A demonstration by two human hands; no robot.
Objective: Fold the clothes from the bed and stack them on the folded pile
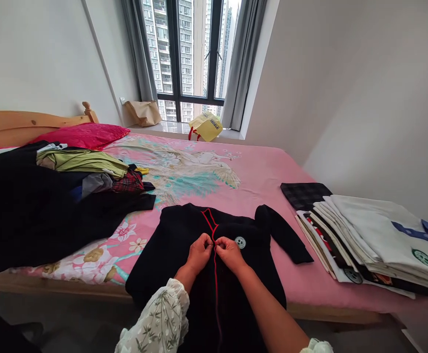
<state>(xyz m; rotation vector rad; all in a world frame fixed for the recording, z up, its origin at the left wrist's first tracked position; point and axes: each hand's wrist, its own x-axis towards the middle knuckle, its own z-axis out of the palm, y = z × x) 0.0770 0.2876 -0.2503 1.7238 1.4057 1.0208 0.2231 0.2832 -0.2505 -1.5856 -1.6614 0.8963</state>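
Note:
A black jacket (243,284) with red piping down its front and a round white badge on the chest lies spread over the bed's near edge. Its right-hand sleeve stretches out to the side, and its lower part hangs toward the bottom of the view. My left hand (200,251) pinches the front edge just below the collar. Facing it, my right hand (230,251) pinches the opposite edge, close beside the badge. The two sets of fingertips nearly meet at the red line. Whatever fastener lies between them is hidden by the fingers.
A heap of loose clothes (89,162) covers the bed's left side, by a magenta pillow (85,136). At right stands a stack of folded shirts (368,235) with a dark checked cloth (304,195) beside it. Paper bag (144,113) and yellow bag (206,126) sit by the window.

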